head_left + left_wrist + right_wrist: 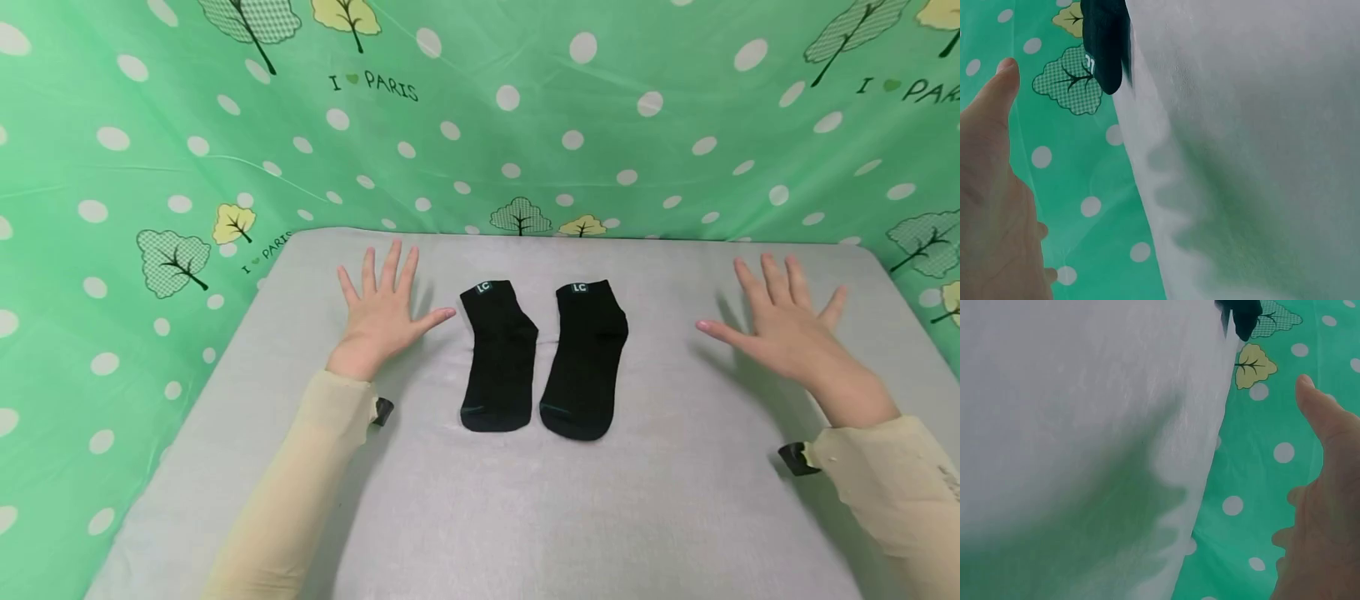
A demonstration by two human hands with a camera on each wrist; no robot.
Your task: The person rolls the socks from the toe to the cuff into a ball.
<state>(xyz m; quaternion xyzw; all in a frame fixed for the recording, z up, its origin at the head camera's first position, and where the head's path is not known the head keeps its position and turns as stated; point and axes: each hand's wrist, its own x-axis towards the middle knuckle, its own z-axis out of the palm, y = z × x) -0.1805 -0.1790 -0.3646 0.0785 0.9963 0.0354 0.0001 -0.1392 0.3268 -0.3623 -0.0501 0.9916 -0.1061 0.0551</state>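
Two black ankle socks lie flat side by side on the grey table, cuffs toward the back and toes toward the front. The left sock [498,358] and the right sock [585,362] each carry a small "LC" label at the cuff. My left hand [381,315], fingers spread, hovers over the table to the left of the socks, holding nothing. Well off to their right, my right hand [791,337] is likewise raised with fingers spread and holds nothing. Both wrist views show a hand's edge and its shadow on the cloth, with part of a sock [1105,44] at the top.
A grey cloth covers the table [465,517]. Behind and at the sides hangs a green curtain [510,133] with white dots, printed trees and lettering. A small black device [798,458] sits under the right wrist, another [382,411] by the left.
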